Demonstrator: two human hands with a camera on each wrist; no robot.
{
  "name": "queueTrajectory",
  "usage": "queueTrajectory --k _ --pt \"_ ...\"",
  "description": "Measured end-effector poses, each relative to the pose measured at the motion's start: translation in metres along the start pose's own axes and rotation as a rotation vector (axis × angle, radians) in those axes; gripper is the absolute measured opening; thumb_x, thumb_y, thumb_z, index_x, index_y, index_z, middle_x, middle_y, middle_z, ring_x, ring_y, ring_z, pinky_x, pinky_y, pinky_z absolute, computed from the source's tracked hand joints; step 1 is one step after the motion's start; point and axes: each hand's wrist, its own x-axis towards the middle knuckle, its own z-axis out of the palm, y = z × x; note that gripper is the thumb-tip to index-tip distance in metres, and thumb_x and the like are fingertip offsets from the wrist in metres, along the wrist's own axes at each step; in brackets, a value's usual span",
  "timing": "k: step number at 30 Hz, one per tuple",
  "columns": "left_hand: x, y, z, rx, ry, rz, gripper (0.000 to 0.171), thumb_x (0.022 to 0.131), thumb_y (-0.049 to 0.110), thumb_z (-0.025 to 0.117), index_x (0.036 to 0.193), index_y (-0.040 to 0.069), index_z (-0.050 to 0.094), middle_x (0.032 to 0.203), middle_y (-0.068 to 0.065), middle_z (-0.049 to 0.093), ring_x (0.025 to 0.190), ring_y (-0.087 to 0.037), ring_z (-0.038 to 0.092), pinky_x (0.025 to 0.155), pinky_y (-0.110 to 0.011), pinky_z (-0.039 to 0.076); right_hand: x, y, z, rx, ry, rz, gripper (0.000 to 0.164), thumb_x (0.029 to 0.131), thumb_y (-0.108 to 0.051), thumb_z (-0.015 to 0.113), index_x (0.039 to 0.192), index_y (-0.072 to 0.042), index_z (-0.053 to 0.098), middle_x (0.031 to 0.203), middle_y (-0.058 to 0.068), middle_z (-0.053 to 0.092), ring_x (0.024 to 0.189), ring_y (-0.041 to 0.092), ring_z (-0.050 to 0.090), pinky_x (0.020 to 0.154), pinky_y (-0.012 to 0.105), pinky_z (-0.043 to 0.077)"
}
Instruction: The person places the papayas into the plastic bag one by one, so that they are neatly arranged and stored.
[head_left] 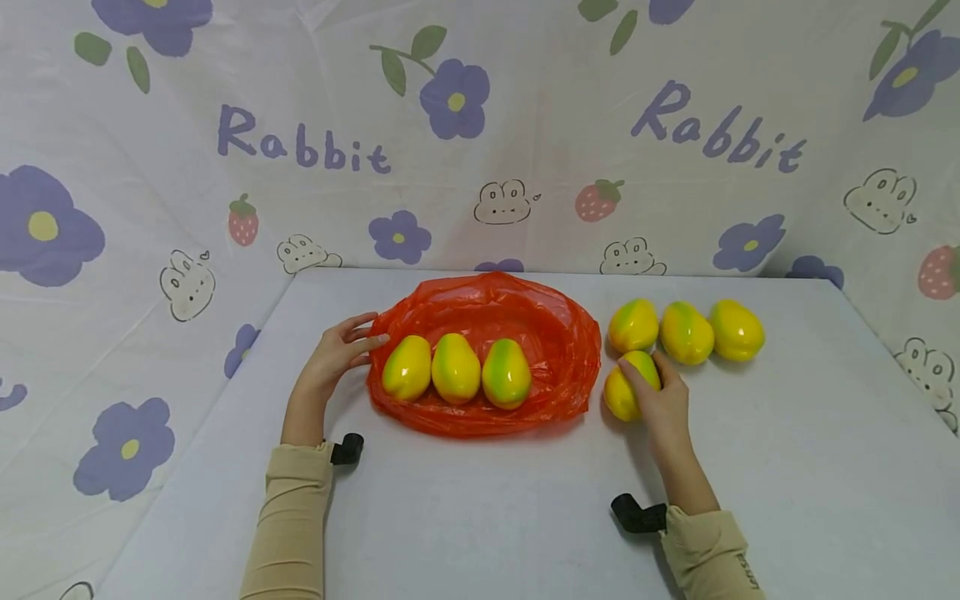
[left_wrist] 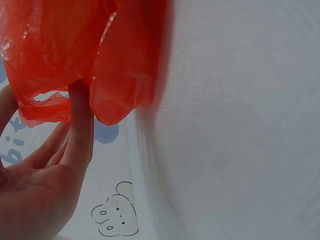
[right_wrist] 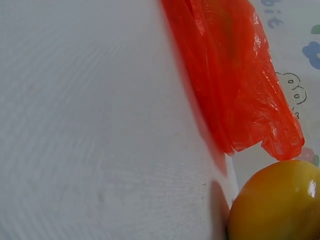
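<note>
A red plastic bag lies spread with its mouth up. Three glossy yellow mangoes with green streaks, among them the middle mango, sit in a row in its near part. At the bag's left rim, my left hand holds the edge between thumb and fingers; the left wrist view shows a finger against the red film. My right hand grips another mango just right of the bag, thumb across its top. Part of that mango shows in the right wrist view, where the hand itself is out of sight.
Beyond my right hand, three more mangoes stand in a row: a left one, a middle one and a right one. All rests on a white-covered table. A printed cloth hangs behind the far edge.
</note>
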Motion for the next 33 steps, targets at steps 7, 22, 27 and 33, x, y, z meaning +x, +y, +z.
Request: queueTrajectory --k 7,22,27,33 --pt "0.009 -0.009 -0.002 0.007 0.01 0.005 0.066 0.093 0.027 0.066 0.151 0.019 0.036 0.152 -0.014 0.041 0.133 -0.031 0.048 0.099 -0.028 0.053 -0.002 -0.004 -0.002 0.014 0.018 -0.016 0.077 0.095 -0.042 0.058 0.155 -0.008 0.024 0.161 0.014 0.026 0.146 0.031 0.028 0.123 0.047 0.022" --pt "-0.007 0.007 0.002 0.007 -0.011 0.019 0.067 0.095 0.024 0.063 0.153 0.013 0.032 0.154 -0.02 0.037 0.135 -0.033 0.045 0.099 -0.028 0.053 -0.008 -0.027 0.0 0.052 0.041 -0.036 0.078 0.094 -0.048 0.057 0.156 -0.016 0.022 0.162 0.004 0.025 0.144 0.026 0.03 0.122 0.045 0.027" --pt "-0.007 0.007 0.003 0.002 -0.012 0.019 0.068 0.094 0.023 0.064 0.153 0.012 0.032 0.153 -0.02 0.038 0.134 -0.034 0.046 0.094 -0.024 0.054 -0.008 -0.039 0.003 0.078 0.025 -0.054 0.078 0.094 -0.045 0.058 0.157 -0.018 0.021 0.163 0.004 0.022 0.146 0.025 0.027 0.122 0.045 0.026" --pt "-0.008 0.008 0.002 0.001 -0.009 0.003 0.066 0.094 0.022 0.064 0.152 0.011 0.033 0.153 -0.019 0.039 0.135 -0.033 0.046 0.099 -0.028 0.053 -0.009 -0.054 0.01 0.099 0.003 -0.078 0.075 0.094 -0.04 0.061 0.156 -0.017 0.025 0.162 0.002 0.025 0.147 0.022 0.027 0.123 0.04 0.026"
